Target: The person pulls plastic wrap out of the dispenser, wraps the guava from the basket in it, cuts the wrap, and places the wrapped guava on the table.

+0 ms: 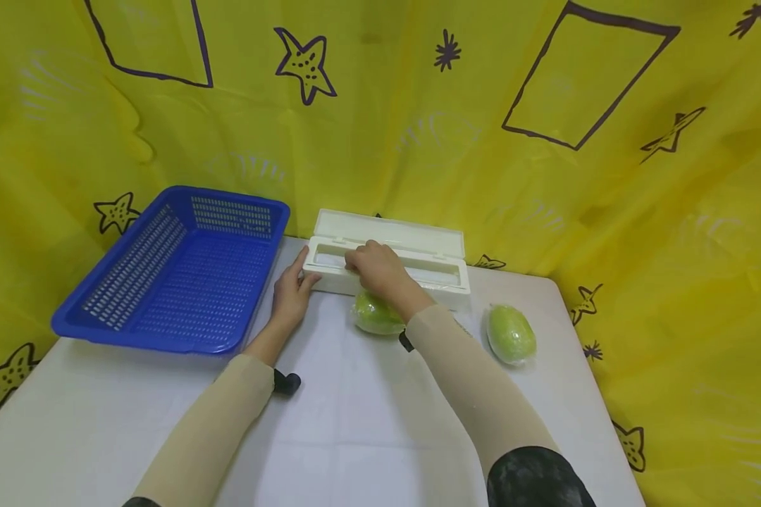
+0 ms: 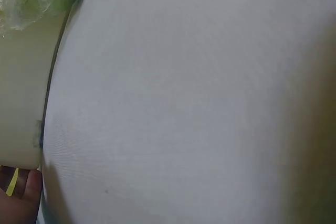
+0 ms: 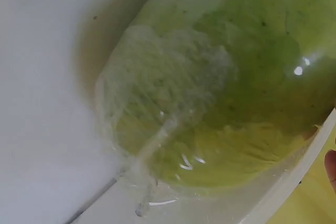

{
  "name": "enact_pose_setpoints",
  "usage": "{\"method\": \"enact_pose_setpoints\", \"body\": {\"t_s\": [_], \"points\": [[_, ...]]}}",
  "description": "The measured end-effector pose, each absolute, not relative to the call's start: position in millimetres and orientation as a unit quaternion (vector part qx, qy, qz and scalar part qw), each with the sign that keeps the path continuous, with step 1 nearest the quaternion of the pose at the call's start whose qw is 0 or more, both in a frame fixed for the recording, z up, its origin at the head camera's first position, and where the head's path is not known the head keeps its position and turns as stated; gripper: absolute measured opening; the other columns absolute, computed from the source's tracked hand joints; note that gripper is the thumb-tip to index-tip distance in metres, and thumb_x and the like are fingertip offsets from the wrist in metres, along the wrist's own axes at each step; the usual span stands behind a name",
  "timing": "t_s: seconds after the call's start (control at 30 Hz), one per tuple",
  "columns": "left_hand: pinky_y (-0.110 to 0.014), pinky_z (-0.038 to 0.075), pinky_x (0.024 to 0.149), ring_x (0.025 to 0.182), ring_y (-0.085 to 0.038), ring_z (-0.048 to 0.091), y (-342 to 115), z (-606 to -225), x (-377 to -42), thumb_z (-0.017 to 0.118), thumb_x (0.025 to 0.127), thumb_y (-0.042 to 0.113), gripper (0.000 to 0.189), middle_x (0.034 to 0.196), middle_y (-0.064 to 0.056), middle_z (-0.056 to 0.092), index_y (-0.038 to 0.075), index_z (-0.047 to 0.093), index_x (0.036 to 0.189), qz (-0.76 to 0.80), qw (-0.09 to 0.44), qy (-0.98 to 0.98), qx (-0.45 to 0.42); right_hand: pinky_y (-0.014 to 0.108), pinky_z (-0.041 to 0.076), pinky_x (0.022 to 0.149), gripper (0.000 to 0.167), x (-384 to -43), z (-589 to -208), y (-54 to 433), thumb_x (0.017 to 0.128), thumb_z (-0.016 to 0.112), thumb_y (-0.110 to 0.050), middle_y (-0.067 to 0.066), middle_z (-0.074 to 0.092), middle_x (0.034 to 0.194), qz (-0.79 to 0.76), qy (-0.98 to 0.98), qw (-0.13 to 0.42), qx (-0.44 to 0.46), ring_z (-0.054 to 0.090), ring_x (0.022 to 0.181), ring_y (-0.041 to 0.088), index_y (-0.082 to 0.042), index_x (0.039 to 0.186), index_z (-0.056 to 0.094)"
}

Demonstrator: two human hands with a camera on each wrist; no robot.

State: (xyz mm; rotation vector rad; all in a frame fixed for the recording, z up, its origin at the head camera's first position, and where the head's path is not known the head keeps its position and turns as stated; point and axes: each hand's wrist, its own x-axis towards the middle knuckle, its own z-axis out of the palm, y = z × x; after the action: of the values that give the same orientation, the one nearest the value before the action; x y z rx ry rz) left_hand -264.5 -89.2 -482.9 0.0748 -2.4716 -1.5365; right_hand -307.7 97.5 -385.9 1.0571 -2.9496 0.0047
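Note:
A white cling film dispenser [image 1: 387, 271] stands near the table's back edge, its long lid tipped open toward the curtain. At its left end my left hand [image 1: 292, 292] grips the corner, thumb on the front and fingers along the side. My right hand [image 1: 383, 274] is over the open slot with bent fingers; the fingertips are hidden, so whether they pinch the film cannot be told. Under the right wrist, against the dispenser's front, lies a green oval fruit [image 1: 376, 317] in clear film, large in the right wrist view [image 3: 252, 93].
A second film-wrapped green fruit [image 1: 511, 334] lies on the right of the white table [image 1: 336, 422]. To the left, a blue perforated plastic basket [image 1: 184, 282] tilts up against the yellow curtain [image 1: 380, 127], which hangs behind and beside the table.

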Motion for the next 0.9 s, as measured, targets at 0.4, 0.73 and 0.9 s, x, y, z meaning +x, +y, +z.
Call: {"method": "enact_pose_setpoints", "body": {"t_s": [0.4, 0.73, 0.9], "points": [[-0.046, 0.05, 0.096, 0.11, -0.039, 0.061, -86.8, -483.7, -264.7, 0.064, 0.096, 0.022, 0.065, 0.134, -0.026, 0.055, 0.019, 0.036, 0.155, -0.526, 0.122, -0.841, 0.042, 0.039, 0.049, 0.078, 0.014, -307.5, -391.8, 112.8, 0.102, 0.055, -0.017, 0.002, 0.073, 0.102, -0.004, -0.938, 0.017, 0.347, 0.056, 0.089, 0.025, -0.016, 0.104, 0.069], [-0.048, 0.047, 0.087, 0.091, -0.034, 0.055, -88.4, -483.6, -264.8, 0.062, 0.097, 0.024, 0.064, 0.119, -0.026, 0.059, 0.018, 0.035, 0.156, -0.502, 0.134, -0.854, 0.023, 0.039, 0.049, 0.082, 0.02, -305.6, -394.2, 118.4, 0.096, 0.057, -0.004, 0.004, 0.073, 0.106, -0.016, -0.936, 0.031, 0.35, 0.057, 0.094, 0.026, -0.013, 0.108, 0.069], [-0.052, 0.047, 0.095, 0.108, -0.039, 0.055, -91.9, -483.7, -265.1, 0.068, 0.095, 0.033, 0.08, 0.128, -0.028, 0.053, 0.016, 0.024, 0.159, -0.484, 0.097, -0.869, 0.004, 0.038, 0.05, 0.08, 0.019, -307.1, -395.7, 116.5, 0.096, 0.059, -0.008, 0.001, 0.073, 0.102, -0.028, -0.931, 0.035, 0.362, 0.059, 0.094, 0.024, -0.016, 0.103, 0.074]]}}
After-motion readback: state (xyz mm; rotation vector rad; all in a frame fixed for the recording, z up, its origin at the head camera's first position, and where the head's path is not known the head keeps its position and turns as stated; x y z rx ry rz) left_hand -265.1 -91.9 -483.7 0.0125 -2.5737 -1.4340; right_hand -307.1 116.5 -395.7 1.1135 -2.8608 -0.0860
